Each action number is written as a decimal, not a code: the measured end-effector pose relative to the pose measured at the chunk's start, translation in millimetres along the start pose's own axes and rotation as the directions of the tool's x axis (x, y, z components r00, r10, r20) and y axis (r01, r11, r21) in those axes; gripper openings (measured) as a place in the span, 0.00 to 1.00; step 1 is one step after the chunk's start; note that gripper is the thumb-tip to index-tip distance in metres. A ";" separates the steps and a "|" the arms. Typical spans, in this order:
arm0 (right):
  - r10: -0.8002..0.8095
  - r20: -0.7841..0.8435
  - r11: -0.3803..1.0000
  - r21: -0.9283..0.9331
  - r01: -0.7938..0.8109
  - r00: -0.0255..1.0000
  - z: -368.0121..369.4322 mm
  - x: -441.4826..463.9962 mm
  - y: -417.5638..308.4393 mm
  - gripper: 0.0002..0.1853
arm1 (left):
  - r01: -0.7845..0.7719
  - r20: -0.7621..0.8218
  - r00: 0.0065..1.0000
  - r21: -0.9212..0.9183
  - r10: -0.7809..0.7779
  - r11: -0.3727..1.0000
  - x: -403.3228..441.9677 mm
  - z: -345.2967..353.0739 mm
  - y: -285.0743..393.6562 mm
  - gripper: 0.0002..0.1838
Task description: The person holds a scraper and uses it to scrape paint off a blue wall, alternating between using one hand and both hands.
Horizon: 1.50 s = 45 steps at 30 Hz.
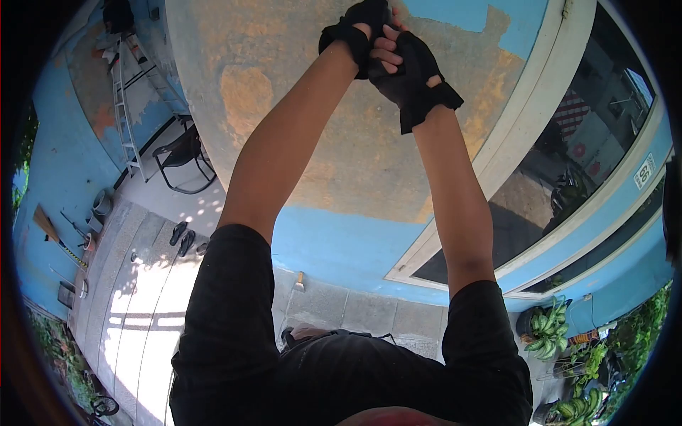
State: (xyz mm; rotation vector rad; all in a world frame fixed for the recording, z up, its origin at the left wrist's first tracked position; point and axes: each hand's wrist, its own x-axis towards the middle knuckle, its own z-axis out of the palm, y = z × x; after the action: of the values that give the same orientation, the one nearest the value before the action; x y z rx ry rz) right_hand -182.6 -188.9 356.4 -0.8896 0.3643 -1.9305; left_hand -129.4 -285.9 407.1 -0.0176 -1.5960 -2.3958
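Observation:
Both my arms reach up to the wall (320, 156), where blue paint is gone over a wide patch and grey and orange-brown plaster shows. My left hand (364, 30), in a black fingerless glove, is closed at the top edge of the view; its grip is mostly hidden. Pressed against it on the right is my right hand (406, 67), gloved the same way, with its fingers curled tight. Whatever the two hands hold is covered by them and cannot be made out. Below, a scraper (300, 282) with a pale handle stands on the floor by the wall's foot.
A white-framed window (526, 213) borders the wall on the right. Potted plants (550, 330) stand below it. At the left are a ladder (122, 106) with a person (117, 15) near its top, a black chair (186, 153), sandals (186, 243) and a broom (48, 226).

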 end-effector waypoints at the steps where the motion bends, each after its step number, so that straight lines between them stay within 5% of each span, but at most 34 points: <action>1: -0.034 -0.016 0.999 -0.007 0.033 0.999 4.9 3.4 -0.7 0.09 | 0.081 0.005 0.997 -0.011 -0.080 0.997 -9.7 4.1 10.0 0.24; 3: -0.050 -0.059 0.999 -0.014 0.050 0.997 10.5 0.0 5.7 0.08 | 0.038 -0.001 0.999 0.010 -0.038 0.999 -12.3 3.6 10.5 0.23; 5: -0.042 -0.095 0.999 0.011 0.043 0.995 -8.5 -7.9 20.4 0.07 | -0.277 -0.111 0.950 0.138 0.292 0.951 29.4 -26.2 -24.9 0.20; 6: -0.041 -0.101 0.999 -0.028 0.038 0.994 -24.4 -19.8 32.7 0.07 | -0.275 -0.088 0.953 0.146 0.289 0.950 30.6 -38.1 -46.3 0.21; 8: 0.023 -0.196 0.998 -0.045 -0.032 0.980 -63.3 -60.5 65.0 0.08 | -0.054 -0.177 0.981 0.120 0.075 0.991 12.0 -55.5 -101.7 0.22; 10: 0.105 -0.390 0.983 -0.100 -0.155 0.915 -94.7 -121.9 102.3 0.04 | 0.083 -0.105 0.992 0.103 -0.073 0.991 -17.6 -93.9 -189.1 0.22; 11: 0.175 -0.506 0.963 -0.092 -0.255 0.844 -130.1 -154.3 122.5 0.02 | 0.235 -0.154 0.968 0.277 -0.199 0.932 -36.6 -116.4 -234.1 0.18; 12: 0.065 -0.663 0.949 -0.191 -0.252 0.746 -136.5 -188.0 146.4 0.04 | 0.441 -0.100 0.897 0.253 -0.430 0.861 -58.9 -144.2 -281.4 0.15; 13: -0.006 -0.804 0.934 -0.217 -0.284 0.595 -156.1 -215.1 170.5 0.04 | 0.358 -0.086 0.934 0.214 -0.347 0.909 -79.4 -184.6 -356.0 0.15; 14: -0.154 -0.837 0.901 -0.337 -0.274 0.525 -172.9 -245.9 200.6 0.04 | 0.468 -0.158 0.880 0.458 -0.448 0.756 -98.6 -221.6 -417.7 0.21; 15: -0.288 -0.861 0.787 -0.462 -0.409 0.419 -179.0 -266.3 229.8 0.05 | 0.297 -0.210 0.944 0.878 -0.255 0.376 -137.8 -223.0 -444.1 0.30; 16: -0.590 -0.567 0.027 -0.725 -0.689 0.574 -196.4 -287.6 263.7 0.16 | 0.370 -0.218 0.908 0.820 -0.359 0.437 -185.3 -212.0 -446.1 0.39; 17: -0.633 -0.253 -0.346 -0.753 -0.560 0.731 -195.2 -303.7 296.6 0.25 | 0.242 -0.186 0.922 0.961 -0.339 0.132 -211.7 -203.2 -463.1 0.42; 18: -0.499 -0.428 -0.195 -0.792 -0.579 0.753 -172.3 -310.0 316.9 0.25 | 0.106 -0.053 0.922 0.987 -0.384 0.120 -236.3 -199.3 -497.1 0.40; 19: -0.293 -0.673 0.127 -0.731 -0.670 0.679 -138.4 -309.0 326.0 0.25 | -0.031 0.078 0.898 0.993 -0.434 0.114 -252.3 -197.3 -523.3 0.38; 20: -0.325 -0.657 0.011 -0.722 -0.691 0.681 -157.4 -322.3 349.1 0.25 | -0.043 0.092 0.888 0.992 -0.450 0.118 -257.4 -188.6 -523.2 0.38; 21: -0.348 -0.639 -0.105 -0.700 -0.706 0.686 -174.8 -337.3 370.7 0.25 | -0.340 0.270 0.781 0.940 -0.563 -0.021 -264.7 -179.8 -522.9 0.38; 22: -0.380 -0.769 0.047 -0.571 -0.820 0.514 -168.8 -335.3 369.0 0.24 | -0.614 0.389 0.618 0.781 -0.683 -0.111 -278.5 -176.1 -519.7 0.37; 23: -0.381 -0.866 0.199 -0.418 -0.887 0.323 -160.8 -333.3 362.5 0.23 | -0.275 0.421 0.893 0.789 -0.157 0.549 -310.4 -193.6 -508.2 0.35; 24: -0.513 -0.739 0.064 -0.540 -0.839 0.436 -162.6 -347.2 363.7 0.23 | -0.226 0.367 0.919 0.786 -0.141 0.576 -325.0 -187.5 -478.9 0.35; 25: -0.548 -0.727 0.056 -0.525 -0.849 0.414 -178.2 -362.5 366.9 0.23 | -0.176 0.313 0.941 0.780 -0.130 0.601 -332.9 -182.3 -450.6 0.35; 27: -0.682 -0.589 -0.038 -0.563 -0.826 0.433 -172.4 -367.5 373.5 0.22 | 0.194 0.138 0.918 0.663 -0.373 0.723 -331.4 -203.9 -465.7 0.37; 28: -0.685 -0.589 -0.034 -0.562 -0.827 0.429 -159.6 -358.6 377.5 0.22 | 0.543 -0.036 0.830 0.283 -0.557 0.791 -331.5 -203.4 -457.0 0.37; 29: -0.692 -0.535 -0.038 -0.644 -0.764 0.485 -133.9 -344.4 383.2 0.22 | 0.731 -0.100 0.651 -0.185 -0.752 0.657 -333.6 -202.6 -447.8 0.37; 31: -0.682 -0.456 -0.069 -0.739 -0.670 0.572 -90.7 -320.5 406.1 0.21 | 0.727 0.036 0.635 -0.364 -0.771 0.582 -336.3 -237.0 -503.6 0.39; 34: -0.548 -0.560 0.093 -0.779 -0.619 0.622 -100.3 -329.9 450.6 0.22 | 0.634 0.250 0.747 -0.547 -0.616 0.547 -359.2 -193.6 -450.6 0.41; 37: -0.678 -0.689 0.401 -0.639 -0.657 0.257 -92.2 -334.0 438.3 0.22 | 0.636 0.368 0.771 -0.488 -0.520 0.598 -373.8 -194.7 -447.2 0.43; 38: -0.510 -0.854 0.558 -0.421 -0.715 0.104 -128.3 -356.4 432.0 0.22 | 0.714 0.390 0.694 -0.477 -0.605 0.512 -388.5 -181.5 -392.9 0.43; 39: -0.633 -0.753 0.300 -0.452 -0.840 0.179 -126.4 -367.3 428.2 0.22 | 0.720 0.393 0.688 -0.473 -0.610 0.507 -398.5 -193.4 -396.0 0.43; 41: -0.815 -0.524 0.105 -0.553 -0.827 0.247 -106.7 -367.2 422.6 0.22 | 0.804 0.358 0.579 -0.401 -0.733 0.439 -395.5 -209.2 -407.2 0.41; 43: -0.798 -0.492 0.080 -0.660 -0.747 0.349 -79.3 -355.4 429.2 0.22 | 0.808 0.228 0.533 -0.421 -0.814 0.411 -390.8 -219.4 -440.2 0.37; 44: -0.738 -0.482 -0.003 -0.697 -0.717 0.471 -56.1 -354.6 451.3 0.23 | 0.711 0.551 0.703 -0.559 -0.450 0.426 -397.1 -226.3 -496.4 0.36; 45: -0.658 -0.451 -0.086 -0.750 -0.656 0.603 -43.5 -343.8 463.9 0.23 | 0.610 0.667 0.743 -0.709 0.057 0.353 -395.6 -230.8 -533.5 0.35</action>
State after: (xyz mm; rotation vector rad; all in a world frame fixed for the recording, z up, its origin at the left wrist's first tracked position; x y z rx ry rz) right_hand 181.4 -136.0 -90.8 -0.6087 2.9019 -1.5187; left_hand 164.5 -219.9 -228.2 -0.8497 -0.0577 -3.4893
